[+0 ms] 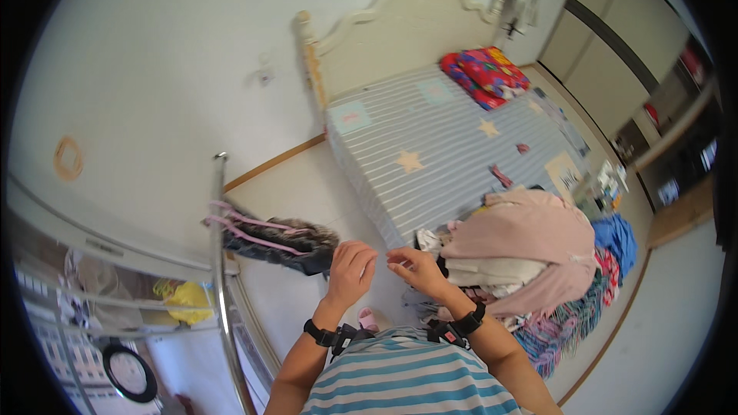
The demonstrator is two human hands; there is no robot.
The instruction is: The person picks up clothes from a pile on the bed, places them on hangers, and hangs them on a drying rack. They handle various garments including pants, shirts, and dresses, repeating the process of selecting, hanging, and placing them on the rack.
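Note:
Both my hands hang in mid-air in front of my striped shirt (415,373), a small gap between them. My left hand (352,267) has its fingers loosely bent, with nothing visible in it. Just left of it, dark garments (300,260) with a furry edge hang on pink hangers (265,240) from a metal rail (221,284). My right hand (417,269) is also loosely bent, thumb and fingers apart, with nothing seen between them. Nearest to it on the right is a large heap of clothes, topped by a pale pink garment (523,234).
A bed (430,134) with a striped sheet and cream headboard (400,31) stands ahead. Folded red bedding (488,77) lies on it. A blue garment (615,242) and a multicoloured fringed cloth (565,323) hang by the heap. A wardrobe (615,38) stands far right.

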